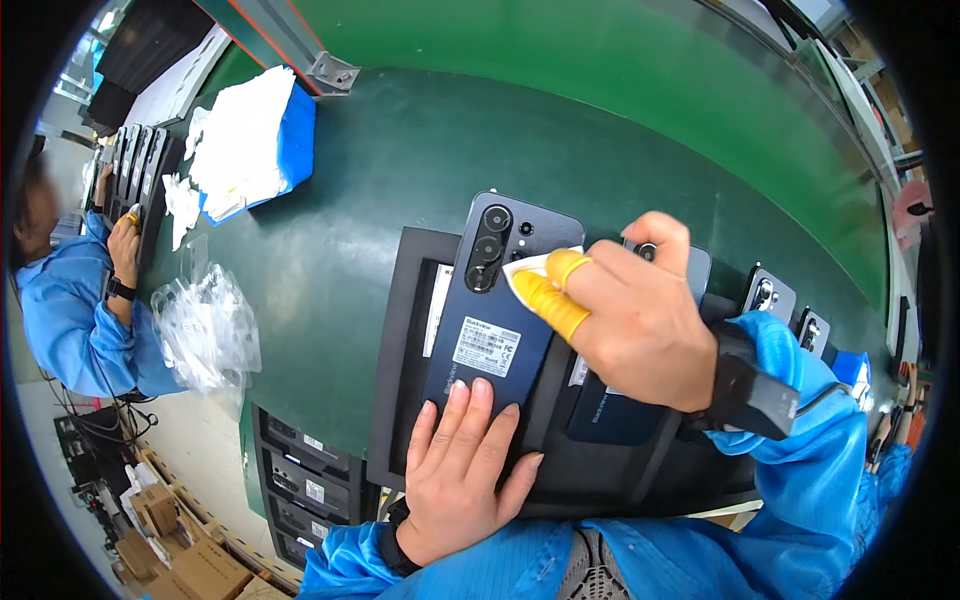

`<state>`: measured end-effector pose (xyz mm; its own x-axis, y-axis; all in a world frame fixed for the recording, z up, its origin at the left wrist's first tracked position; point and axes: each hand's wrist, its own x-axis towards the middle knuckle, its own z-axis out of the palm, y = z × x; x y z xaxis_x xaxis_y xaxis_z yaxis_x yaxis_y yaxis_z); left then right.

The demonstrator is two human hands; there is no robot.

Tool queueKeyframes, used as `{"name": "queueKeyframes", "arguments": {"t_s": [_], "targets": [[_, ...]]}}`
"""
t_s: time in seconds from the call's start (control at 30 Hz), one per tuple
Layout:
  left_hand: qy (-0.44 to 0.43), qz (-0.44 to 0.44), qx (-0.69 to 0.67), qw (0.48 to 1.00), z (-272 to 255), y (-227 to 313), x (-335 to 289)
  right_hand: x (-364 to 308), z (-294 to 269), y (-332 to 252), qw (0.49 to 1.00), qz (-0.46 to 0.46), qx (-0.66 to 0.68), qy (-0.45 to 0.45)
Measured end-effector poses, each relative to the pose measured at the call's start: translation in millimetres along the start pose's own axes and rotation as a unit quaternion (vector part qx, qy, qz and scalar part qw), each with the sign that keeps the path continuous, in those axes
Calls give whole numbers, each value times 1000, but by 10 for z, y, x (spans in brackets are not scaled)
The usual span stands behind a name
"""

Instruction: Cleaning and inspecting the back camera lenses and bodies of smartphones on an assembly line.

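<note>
A dark blue smartphone (497, 312) lies back up on a black foam tray (398, 300), with a white label below its cameras. My left hand (462, 480) rests on the phone's lower end, fingers stretched out. In my right hand (640, 310), which wears yellow finger cots, a folded white wiping cloth (530, 266) is pinched against the phone's back beside the camera lenses. Under my right wrist lies a second blue smartphone (610, 415), partly hidden by the hand.
A blue box piled with white wipes (240, 140) stands at the far left, near clear plastic bags (207, 325). More phones (768, 292) lie at the right. At the left edge a co-worker (75, 310) handles phones. Trays of phones (305, 480) sit below the table edge.
</note>
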<state>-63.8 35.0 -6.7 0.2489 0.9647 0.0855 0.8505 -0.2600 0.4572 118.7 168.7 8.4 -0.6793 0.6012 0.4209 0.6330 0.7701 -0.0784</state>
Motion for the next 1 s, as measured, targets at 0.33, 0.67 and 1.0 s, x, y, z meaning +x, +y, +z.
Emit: {"name": "queueKeyframes", "arguments": {"t_s": [0.33, 0.67, 1.0], "targets": [[0, -3, -2, 1000, -2, -4, 0, 89, 23, 123, 999, -32, -8, -30], [5, -5, 0, 1000, -6, 31, 12, 240, -3, 247, 995, 30, -86, 26], [21, 8, 1, 1000, 14, 18, -7, 62, -217, 135, 996, 50, -58, -34]]}}
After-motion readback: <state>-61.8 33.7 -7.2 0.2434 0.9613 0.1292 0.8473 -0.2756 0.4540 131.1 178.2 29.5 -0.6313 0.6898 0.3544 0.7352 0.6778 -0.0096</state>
